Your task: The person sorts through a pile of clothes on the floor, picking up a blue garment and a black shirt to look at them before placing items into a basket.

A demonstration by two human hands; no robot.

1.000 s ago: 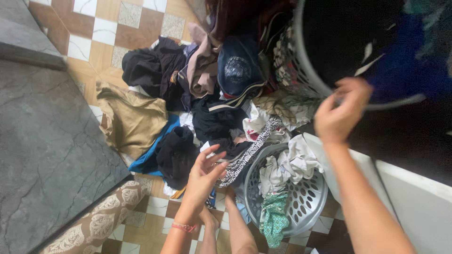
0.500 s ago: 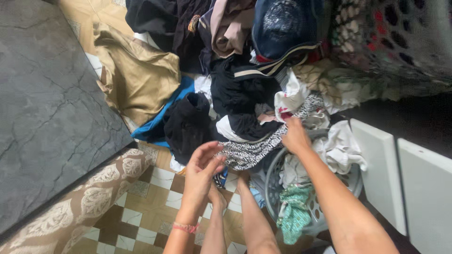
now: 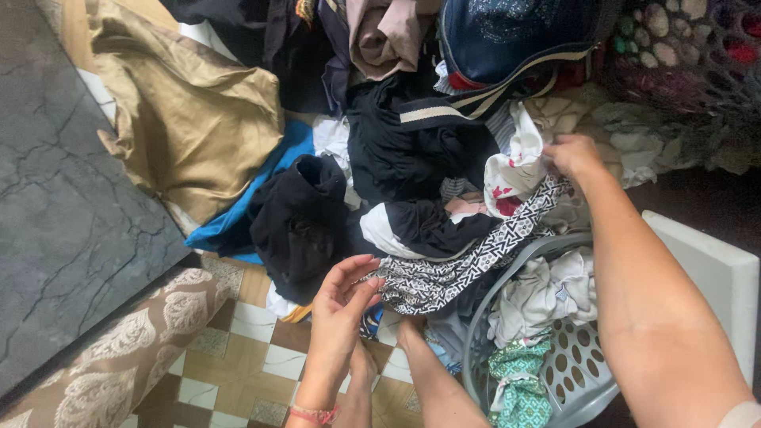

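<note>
Light: soft, even, diffuse, no glare seen | Shadows: faint, gathered in the dark clothes pile [image 3: 412,150] | Focus: centre rendered fairly sharp | Blur: right forearm [image 3: 658,317] softened near the lens | Edges: upper right corner dim, detail lost

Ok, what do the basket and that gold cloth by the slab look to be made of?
The basket looks like moulded grey plastic: smooth matte wall pierced with even oval holes. The gold cloth seems a satin-like weave, maybe silk or polyester; its soft sheen along crisp folds suggests that, though the fibre cannot be told. The slab looks like dark veined stone.
</note>
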